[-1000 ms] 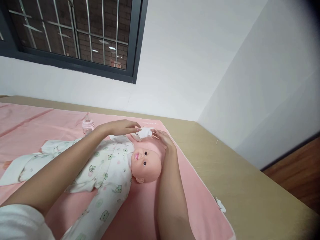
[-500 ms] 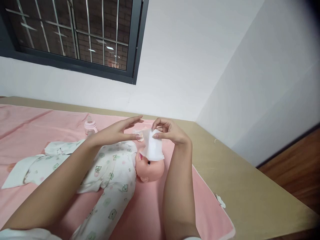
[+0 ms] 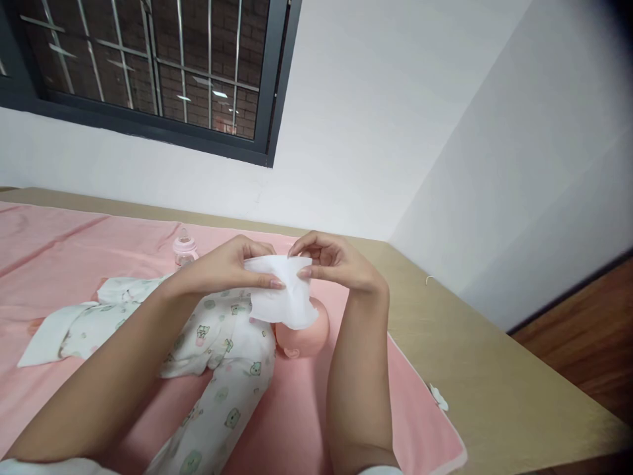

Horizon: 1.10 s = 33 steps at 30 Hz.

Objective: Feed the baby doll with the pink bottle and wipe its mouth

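A white tissue or wipe [image 3: 281,307] hangs between my two hands, spread out above a baby doll. My left hand [image 3: 242,264] pinches its left side between thumb and fingers. The upper right edge is gripped by my right hand [image 3: 329,260], thumb against the fingertips. Behind the sheet lies the doll's head [image 3: 309,336], its face mostly hidden. The doll is on its back in a white suit [image 3: 232,369] with green bear prints, feet toward the left. Whether the sheet touches the face, I cannot tell.
A pink baby bottle [image 3: 184,251] stands beyond the doll on a pink blanket [image 3: 291,409]. The blanket covers part of a wooden table [image 3: 445,349]. A small white item [image 3: 438,397] lies at the blanket's right edge. Wall and barred window [image 3: 163,72] rise behind.
The sheet has gone from folded in my right hand to spread wide. My left hand, open before, has taken hold of its left side. More of the doll's face is covered.
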### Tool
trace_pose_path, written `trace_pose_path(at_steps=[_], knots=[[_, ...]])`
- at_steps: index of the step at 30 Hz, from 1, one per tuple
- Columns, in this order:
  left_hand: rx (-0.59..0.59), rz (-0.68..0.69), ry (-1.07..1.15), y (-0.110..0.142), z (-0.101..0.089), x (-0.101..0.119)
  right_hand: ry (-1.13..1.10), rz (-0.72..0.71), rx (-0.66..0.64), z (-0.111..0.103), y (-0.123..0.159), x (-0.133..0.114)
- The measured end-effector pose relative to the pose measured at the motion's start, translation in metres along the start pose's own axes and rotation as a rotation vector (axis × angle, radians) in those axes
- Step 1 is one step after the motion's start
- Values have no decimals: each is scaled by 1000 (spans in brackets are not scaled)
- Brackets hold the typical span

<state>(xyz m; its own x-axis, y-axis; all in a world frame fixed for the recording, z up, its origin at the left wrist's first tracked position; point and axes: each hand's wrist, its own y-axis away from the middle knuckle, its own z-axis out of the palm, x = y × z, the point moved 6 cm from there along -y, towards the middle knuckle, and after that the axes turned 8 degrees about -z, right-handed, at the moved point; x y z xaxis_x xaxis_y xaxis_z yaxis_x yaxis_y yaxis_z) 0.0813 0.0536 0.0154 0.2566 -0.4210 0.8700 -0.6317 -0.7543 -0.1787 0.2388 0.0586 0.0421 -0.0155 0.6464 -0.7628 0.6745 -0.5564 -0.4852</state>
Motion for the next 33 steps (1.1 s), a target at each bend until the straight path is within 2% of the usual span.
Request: trace_pose_path(at_steps=[4,7,10,12,16,18,21,26,33], knots=[[172,69,-29,6,-15,8,-57,39,165,-27,5,25],[213,73,-51,9,-20,8,-164,85,254,-50,16,64],[129,11,-29,7,-16,3,-358,131,330,-64,32,116],[61,-65,-37,2,-9,-4,-490,191,404,-65,47,155],[-77,-127,-147,-11,10,-21,-677,326,558,-52,74,217],[-126,-125,-213,-18,20,-28,-698,435,557,-42,80,236],[-150,-116,-332,-25,30,-36,-681,478,502,-33,79,243],[-180,-86,-459,-28,42,-38,-665,495,504,-32,74,243],[-175,-111,-530,-27,44,-39,-646,503,546,-31,74,247]])
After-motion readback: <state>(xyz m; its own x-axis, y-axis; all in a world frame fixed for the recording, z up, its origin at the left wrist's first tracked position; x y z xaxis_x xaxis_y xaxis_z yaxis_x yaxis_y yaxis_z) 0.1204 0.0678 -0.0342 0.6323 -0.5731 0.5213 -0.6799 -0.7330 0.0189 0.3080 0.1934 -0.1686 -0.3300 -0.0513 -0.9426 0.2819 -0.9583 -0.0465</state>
